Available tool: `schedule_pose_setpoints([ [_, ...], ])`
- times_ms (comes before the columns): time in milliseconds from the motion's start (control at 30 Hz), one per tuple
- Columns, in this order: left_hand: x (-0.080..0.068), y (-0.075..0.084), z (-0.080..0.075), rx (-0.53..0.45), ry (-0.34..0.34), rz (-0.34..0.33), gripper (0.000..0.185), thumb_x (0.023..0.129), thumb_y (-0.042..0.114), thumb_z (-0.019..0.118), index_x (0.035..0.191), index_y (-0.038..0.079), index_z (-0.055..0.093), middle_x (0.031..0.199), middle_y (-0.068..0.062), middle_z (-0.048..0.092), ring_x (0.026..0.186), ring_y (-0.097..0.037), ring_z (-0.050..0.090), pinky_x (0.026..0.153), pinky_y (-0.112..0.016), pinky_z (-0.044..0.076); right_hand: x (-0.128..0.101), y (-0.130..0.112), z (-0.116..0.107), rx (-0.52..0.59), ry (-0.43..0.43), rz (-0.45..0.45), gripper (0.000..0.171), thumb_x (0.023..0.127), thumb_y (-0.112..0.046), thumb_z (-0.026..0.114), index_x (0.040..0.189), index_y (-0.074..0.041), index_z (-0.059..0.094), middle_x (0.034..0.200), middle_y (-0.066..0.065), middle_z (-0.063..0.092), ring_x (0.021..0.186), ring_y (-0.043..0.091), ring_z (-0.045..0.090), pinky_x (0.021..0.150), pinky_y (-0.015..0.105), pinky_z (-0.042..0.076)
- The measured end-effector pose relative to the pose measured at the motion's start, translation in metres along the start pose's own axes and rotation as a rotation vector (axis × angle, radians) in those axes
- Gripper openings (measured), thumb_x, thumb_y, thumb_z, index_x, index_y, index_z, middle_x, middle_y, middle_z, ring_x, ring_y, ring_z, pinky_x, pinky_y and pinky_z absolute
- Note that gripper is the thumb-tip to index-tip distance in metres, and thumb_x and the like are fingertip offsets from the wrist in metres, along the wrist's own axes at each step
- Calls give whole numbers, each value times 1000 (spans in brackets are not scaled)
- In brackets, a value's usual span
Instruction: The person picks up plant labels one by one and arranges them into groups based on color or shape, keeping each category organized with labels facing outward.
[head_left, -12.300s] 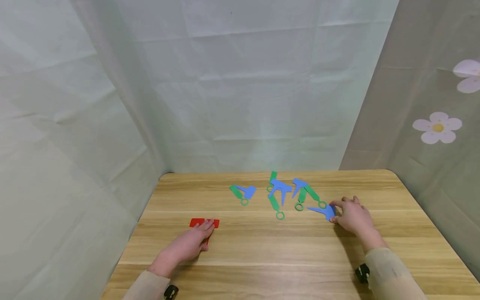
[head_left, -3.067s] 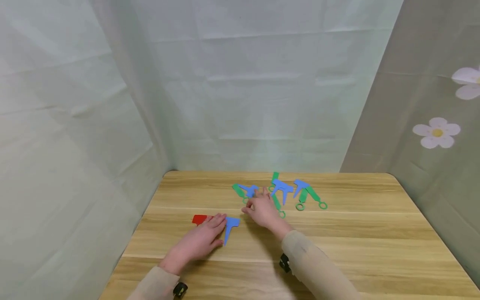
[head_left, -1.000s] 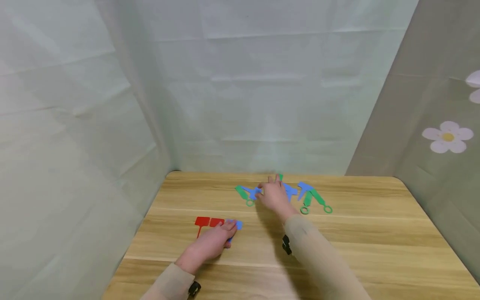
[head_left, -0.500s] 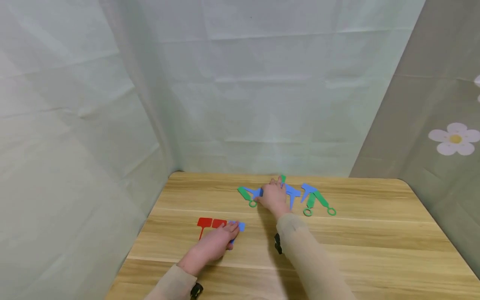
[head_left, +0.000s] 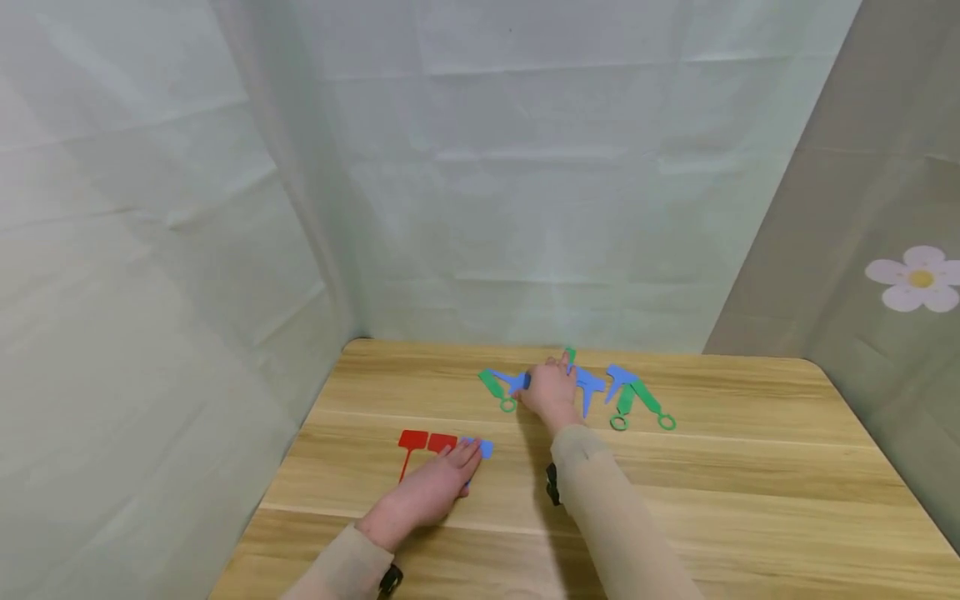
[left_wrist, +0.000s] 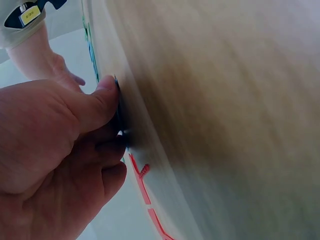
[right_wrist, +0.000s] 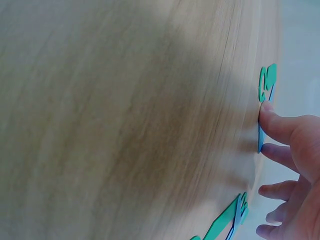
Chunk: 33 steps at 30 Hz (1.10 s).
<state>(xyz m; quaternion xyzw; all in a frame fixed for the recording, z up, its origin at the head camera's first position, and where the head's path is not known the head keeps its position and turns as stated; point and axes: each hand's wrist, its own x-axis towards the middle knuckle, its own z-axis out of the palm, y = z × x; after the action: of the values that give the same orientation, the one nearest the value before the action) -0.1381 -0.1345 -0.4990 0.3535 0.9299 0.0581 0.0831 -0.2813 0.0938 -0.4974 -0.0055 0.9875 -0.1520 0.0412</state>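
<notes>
Fingertips (head_left: 542, 377) flat on blue tag (head_left: 514, 382)

Beige long sleeves (head_left: 607, 517), black wrist-worn cameras (head_left: 552, 484).

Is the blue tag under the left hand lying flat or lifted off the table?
Flat: the blue tag lies on the table, left hand pressing on it.

This looks like a makeshift recording booth, perhaps set up in a lab. Pale cloth sheets (head_left: 525, 167) wall in a wooden bench (head_left: 750, 483). At 3 o'clock hangs a flower-printed curtain (head_left: 862, 275).
</notes>
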Motion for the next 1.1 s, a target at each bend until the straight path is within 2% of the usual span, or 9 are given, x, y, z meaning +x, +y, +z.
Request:
schedule_pose_setpoints([
  [500, -3, -1, 6, -38, -46, -27, 58, 110, 13, 60, 160, -9, 41, 170, -24, 34, 157, -41, 32, 125, -55, 33, 5, -1, 6, -14, -5, 19, 57, 91, -48, 85, 136, -15, 76, 162, 28, 45, 159, 54, 13, 128, 67, 16],
  [700, -3, 3, 5, -34, -30, -21, 58, 109, 11, 61, 159, -10, 42, 169, -25, 35, 156, -41, 34, 125, -54, 34, 2, 2, 4, -19, -22, 12, 61, 92, -49, 84, 134, -6, 75, 164, 30, 40, 160, 53, 9, 129, 65, 15],
  [867, -2, 3, 7, -33, -36, -34, 59, 109, 12, 61, 160, -9, 41, 170, -23, 34, 157, -40, 33, 125, -53, 34, -1, 3, 1, -4, -29, 29, 72, 94, -50, 82, 142, 2, 66, 165, 33, 36, 160, 53, 6, 130, 63, 14],
  [1100, -2, 0, 7, -46, -30, -32, 59, 108, 10, 61, 160, -9, 40, 171, -23, 32, 157, -41, 32, 125, -54, 33, 3, 2, 4, 11, -25, 56, 83, 93, -53, 81, 149, 3, 58, 168, 32, 31, 161, 52, 3, 130, 61, 11],
])
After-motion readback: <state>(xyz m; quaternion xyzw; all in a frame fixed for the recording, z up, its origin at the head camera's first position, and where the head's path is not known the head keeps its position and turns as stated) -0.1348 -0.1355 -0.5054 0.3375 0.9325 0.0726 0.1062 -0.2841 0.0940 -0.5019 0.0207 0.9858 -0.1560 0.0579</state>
